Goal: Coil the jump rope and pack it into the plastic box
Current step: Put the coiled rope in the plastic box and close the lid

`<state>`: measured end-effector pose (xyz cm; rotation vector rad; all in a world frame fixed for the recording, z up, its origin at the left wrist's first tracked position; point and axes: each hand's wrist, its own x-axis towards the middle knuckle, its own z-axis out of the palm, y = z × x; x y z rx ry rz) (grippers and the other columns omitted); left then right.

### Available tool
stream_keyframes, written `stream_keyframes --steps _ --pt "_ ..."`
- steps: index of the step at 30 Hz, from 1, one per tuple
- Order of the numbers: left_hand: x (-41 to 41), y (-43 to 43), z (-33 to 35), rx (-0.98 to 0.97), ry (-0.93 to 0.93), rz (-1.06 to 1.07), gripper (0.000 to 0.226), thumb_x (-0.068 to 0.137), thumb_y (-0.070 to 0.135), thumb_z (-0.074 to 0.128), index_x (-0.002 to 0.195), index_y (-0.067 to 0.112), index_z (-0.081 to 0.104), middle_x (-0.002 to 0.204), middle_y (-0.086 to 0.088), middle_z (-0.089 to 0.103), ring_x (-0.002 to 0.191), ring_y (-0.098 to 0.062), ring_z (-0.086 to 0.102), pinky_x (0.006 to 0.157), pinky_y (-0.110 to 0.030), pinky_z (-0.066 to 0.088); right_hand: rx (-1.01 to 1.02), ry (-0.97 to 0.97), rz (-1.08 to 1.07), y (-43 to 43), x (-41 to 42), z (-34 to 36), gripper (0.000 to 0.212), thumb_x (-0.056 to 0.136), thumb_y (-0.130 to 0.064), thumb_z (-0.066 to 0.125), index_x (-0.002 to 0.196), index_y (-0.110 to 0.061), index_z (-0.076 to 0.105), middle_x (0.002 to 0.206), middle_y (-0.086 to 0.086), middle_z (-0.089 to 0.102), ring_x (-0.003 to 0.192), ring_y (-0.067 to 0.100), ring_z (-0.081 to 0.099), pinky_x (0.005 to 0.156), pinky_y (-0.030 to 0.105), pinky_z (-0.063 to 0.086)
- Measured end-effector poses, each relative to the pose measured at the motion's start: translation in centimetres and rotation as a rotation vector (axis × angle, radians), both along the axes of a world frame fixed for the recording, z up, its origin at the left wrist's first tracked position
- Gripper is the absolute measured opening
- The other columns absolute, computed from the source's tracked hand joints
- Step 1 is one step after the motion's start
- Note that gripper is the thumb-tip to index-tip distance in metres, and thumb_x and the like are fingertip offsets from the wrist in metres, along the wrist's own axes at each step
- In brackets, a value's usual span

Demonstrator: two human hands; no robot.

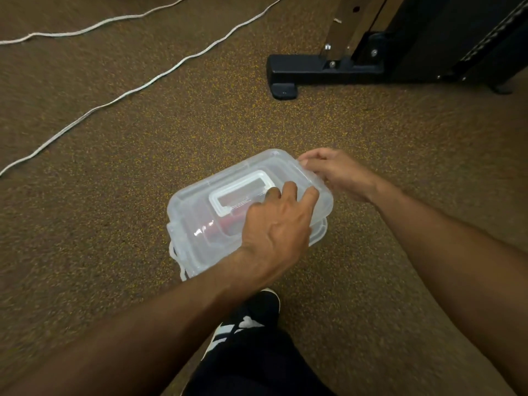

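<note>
Right fingertips point(307, 162) pinch the far right corner rim of the translucent snap-on lid point(200, 201); the right hand point(340, 172) is narrow and curled. Left fingers point(288, 192) are bent with tips down on the lid top near its right end. The left hand point(274, 227) grips it from above, thumb hidden.

The lid sits on a clear rectangular plastic box point(318, 235), and a white-rimmed carry handle point(217, 198) lies flat at lid centre. The box's long axis runs near-left to far-right. At the right end the lid rim stands offset from the base rim, so it is probably not latched there. Opening or closing, cannot tell.

A blurred red item point(225, 224) shows through the lid. A short white loop point(175, 254) pokes out at the box's near-left corner.

A long thin white rope point(143, 87) lies uncoiled on the speckled brown floor point(114, 195), far left of the box and well apart from both hands. It runs roughly parallel to the box's axis. The left hand is on the nearer side, so reaching it would likely fall to that hand once the lid is dealt with.

A black metal machine foot point(314, 72) stands beyond the box. A black-and-white shoe point(257, 312) is near side of it.
</note>
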<state>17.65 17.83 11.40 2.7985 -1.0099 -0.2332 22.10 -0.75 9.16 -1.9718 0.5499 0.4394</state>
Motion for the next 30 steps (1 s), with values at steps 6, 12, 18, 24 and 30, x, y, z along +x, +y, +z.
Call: stream_keyframes --steps 6,12,18,24,30 --pt "-2.2 -0.1 -2.5 0.040 -0.002 -0.101 0.056 0.082 0.036 0.074 0.123 0.021 0.040 0.106 -0.007 0.055 0.086 -0.026 0.060 0.057 -0.036 0.036 -0.292 -0.029 0.125 1.1 -1.4 -0.2 0.053 0.083 -0.040 0.076 0.130 -0.018 0.063 0.105 -0.002 0.071 0.091 0.015 0.068 0.078 0.033 0.054" --pt "-1.9 1.0 -3.4 -0.025 0.040 -0.125 0.056 0.088 0.054 0.058 0.128 0.021 0.038 0.116 -0.008 0.051 0.099 -0.028 0.057 0.072 -0.041 0.043 -0.453 -0.054 0.138 1.7 -2.2 -1.0 0.054 0.082 -0.048 0.075 0.129 -0.025 0.064 0.107 0.004 0.075 0.094 0.024 0.070 0.087 0.045 0.058" --pt "0.8 2.5 -4.6 0.045 0.004 -0.047 0.106 0.063 0.098 0.027 0.152 0.041 0.011 0.165 -0.016 0.009 0.149 -0.046 0.004 0.113 -0.070 0.002 -0.358 -0.006 0.097 1.6 -2.6 -2.0 0.048 0.089 -0.051 0.063 0.134 -0.034 0.056 0.119 0.003 0.070 0.101 0.025 0.068 0.091 0.052 0.055" --pt "2.6 3.6 -6.7 0.099 0.058 0.033 0.114 0.057 0.103 0.007 0.153 0.042 -0.011 0.164 -0.017 -0.013 0.147 -0.047 -0.019 0.106 -0.076 -0.005 -0.227 0.006 -0.065 1.5 -3.6 -3.4 0.047 0.089 -0.055 0.061 0.124 -0.023 0.065 0.119 0.002 0.070 0.097 0.023 0.070 0.089 0.049 0.057" --pt "1.9 4.0 -6.5 0.145 0.073 -0.008 0.137 0.041 0.108 0.017 0.151 0.037 -0.023 0.159 -0.022 -0.026 0.142 -0.051 -0.029 0.103 -0.078 -0.009 -0.189 0.105 -0.107 1.6 -4.5 -3.8 0.068 0.084 -0.074 0.053 0.120 -0.018 0.062 0.108 0.002 0.072 0.089 0.021 0.072 0.081 0.041 0.058"
